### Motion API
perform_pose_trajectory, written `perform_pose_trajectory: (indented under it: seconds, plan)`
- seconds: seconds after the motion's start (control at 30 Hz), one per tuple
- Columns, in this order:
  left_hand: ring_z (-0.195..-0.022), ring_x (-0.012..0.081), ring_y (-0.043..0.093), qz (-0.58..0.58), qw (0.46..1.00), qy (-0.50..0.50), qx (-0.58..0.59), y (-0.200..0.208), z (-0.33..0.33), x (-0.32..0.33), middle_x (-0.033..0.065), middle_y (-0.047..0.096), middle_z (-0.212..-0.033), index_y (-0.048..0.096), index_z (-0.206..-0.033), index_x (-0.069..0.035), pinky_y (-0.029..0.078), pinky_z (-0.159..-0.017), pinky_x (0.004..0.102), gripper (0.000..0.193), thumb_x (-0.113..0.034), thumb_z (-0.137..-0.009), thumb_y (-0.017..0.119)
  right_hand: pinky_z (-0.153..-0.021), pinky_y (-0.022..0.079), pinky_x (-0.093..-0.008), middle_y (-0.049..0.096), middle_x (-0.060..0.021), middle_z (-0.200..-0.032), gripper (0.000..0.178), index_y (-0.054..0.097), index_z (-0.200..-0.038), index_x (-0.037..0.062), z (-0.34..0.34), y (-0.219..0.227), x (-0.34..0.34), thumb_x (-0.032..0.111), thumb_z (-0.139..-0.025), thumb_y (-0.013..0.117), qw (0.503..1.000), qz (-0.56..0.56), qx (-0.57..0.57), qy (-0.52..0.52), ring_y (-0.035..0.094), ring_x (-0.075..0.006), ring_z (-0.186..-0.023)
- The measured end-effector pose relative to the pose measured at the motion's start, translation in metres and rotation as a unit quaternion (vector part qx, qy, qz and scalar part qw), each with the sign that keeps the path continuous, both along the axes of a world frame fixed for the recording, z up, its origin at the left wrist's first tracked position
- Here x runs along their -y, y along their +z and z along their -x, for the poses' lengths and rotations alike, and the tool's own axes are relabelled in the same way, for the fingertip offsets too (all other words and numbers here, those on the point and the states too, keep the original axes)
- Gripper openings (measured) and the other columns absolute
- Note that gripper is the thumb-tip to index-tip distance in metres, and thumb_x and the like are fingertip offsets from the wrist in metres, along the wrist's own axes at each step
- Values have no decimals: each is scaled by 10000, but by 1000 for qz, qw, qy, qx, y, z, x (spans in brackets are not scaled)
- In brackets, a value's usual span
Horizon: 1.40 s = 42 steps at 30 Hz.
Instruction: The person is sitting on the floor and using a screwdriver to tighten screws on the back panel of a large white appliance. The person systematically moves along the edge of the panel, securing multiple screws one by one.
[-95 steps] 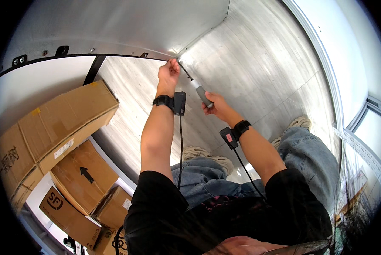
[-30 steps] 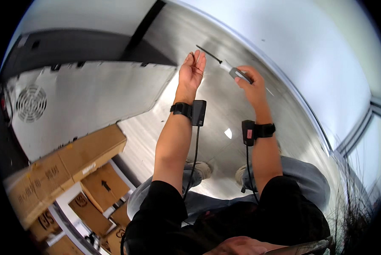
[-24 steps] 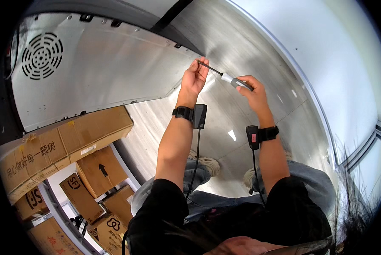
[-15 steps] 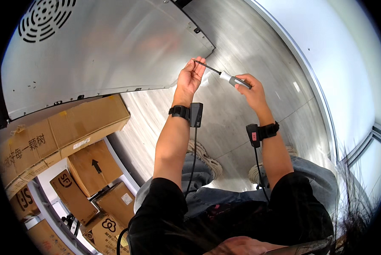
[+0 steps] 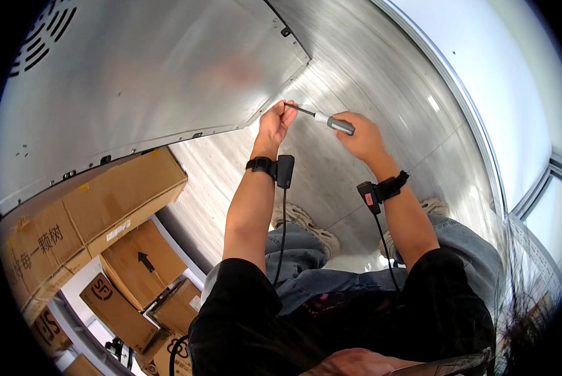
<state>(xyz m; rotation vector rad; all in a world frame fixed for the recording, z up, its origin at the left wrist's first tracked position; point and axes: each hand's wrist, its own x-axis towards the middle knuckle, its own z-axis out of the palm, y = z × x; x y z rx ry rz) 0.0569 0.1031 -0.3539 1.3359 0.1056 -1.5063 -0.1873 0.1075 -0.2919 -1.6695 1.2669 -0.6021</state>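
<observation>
A screwdriver (image 5: 340, 125) with a grey and white handle and a thin dark shaft is held over the floor. My right hand (image 5: 363, 138) is closed around the back of the handle. At the shaft's far end, the fingers of my left hand (image 5: 273, 127) are curled together against the tip. Whatever small thing they pinch there, if any, is too small to make out. Just beyond my left hand rises a large grey metal panel (image 5: 168, 81) with small fittings along its edge and vent slots at the upper left.
A long cardboard box (image 5: 118, 200) lies beside the panel on the left. Below it, several brown cartons (image 5: 144, 263) fill a shelf with a grey frame. A white wall (image 5: 513, 81) curves along the right. Pale wood-look flooring (image 5: 331, 207) lies under my feet.
Both hands and the screwdriver have moved slightly left and nearer me. My left fingers, more spread before, have curled in at the tip. The panel sits lower and further left in view.
</observation>
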Motion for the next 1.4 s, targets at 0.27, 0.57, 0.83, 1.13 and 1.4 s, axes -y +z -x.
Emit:
perform_pose_trajectory:
  seconds: [0.27,0.57,0.83,1.13,1.4]
  plan:
    - [-905,210,633,-73,996,-37,-31,-39,9,17,98,632,-998,519,-1052,-41,544,-769,302,172,-134,-965,403,-751,456,-355,595,-123,-1023,309,562,-1073,102,-3,-30,-23,134,-779,653,990,-118,-55,-46,587,-278,-896]
    - [-804,139,605,-67,998,-14,3,-78,7,56,15,628,-901,583,-994,-69,514,-699,248,167,-194,-943,485,-795,445,-355,599,-141,-1041,332,526,-1096,55,-26,-88,-25,174,-810,644,959,-218,78,-162,582,-257,-911]
    - [-815,165,632,-75,997,16,-8,-83,0,74,43,651,-899,588,-947,-52,553,-696,264,128,-150,-923,509,-735,451,-344,617,-126,-943,336,536,-1117,73,-49,-106,-19,198,-821,634,927,-267,125,-231,587,-233,-826]
    - [-838,168,634,-105,994,36,12,-75,8,80,47,649,-918,582,-963,-52,558,-718,266,131,-128,-933,480,-669,451,-333,602,-109,-891,328,537,-1112,37,-52,-98,-13,189,-834,622,926,-256,136,-242,568,-194,-738]
    - [-836,138,640,-93,995,-28,31,-74,5,78,4,664,-899,613,-940,-82,538,-706,255,165,-195,-935,493,-524,430,-244,541,-41,-866,275,528,-1117,38,-52,-87,-12,131,-867,595,877,-345,204,-264,505,-91,-595]
